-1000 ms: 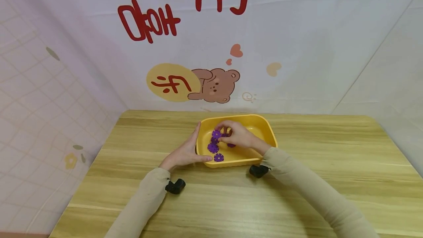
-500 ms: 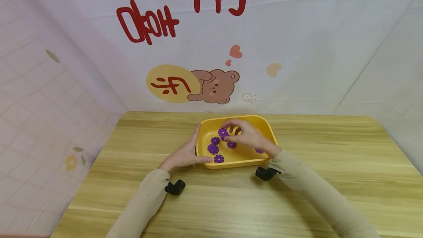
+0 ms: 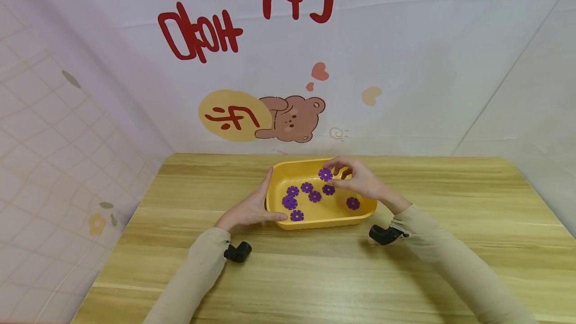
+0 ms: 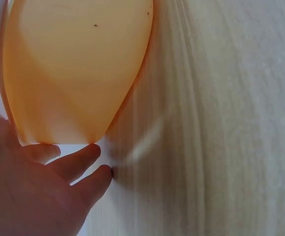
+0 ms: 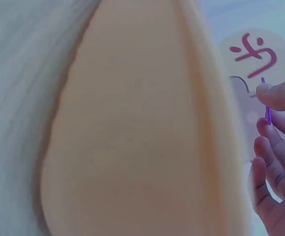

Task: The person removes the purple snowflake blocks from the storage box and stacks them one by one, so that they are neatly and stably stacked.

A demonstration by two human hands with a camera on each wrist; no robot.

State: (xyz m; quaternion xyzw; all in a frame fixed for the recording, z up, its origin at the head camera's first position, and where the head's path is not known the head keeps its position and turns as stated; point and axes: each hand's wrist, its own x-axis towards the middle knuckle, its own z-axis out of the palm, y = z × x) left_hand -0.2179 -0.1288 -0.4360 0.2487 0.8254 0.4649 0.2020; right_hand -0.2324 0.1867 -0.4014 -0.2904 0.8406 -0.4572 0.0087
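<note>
Right hand: thumb and fingertips pinch one purple notched disc, raised over the tray.
Left hand: fingers spread wide, touching the tray's left end, thumb on its near rim.
Loose discs: at least seven, inside the tray; one clump at left may be two overlapping.
Tray: one, yellow, far rim near the table's back edge.
Table: wood stretches left, right and nearside.

Booth-like indoor setting, wood-grain table, white printed backdrop, cartoon bear
</note>
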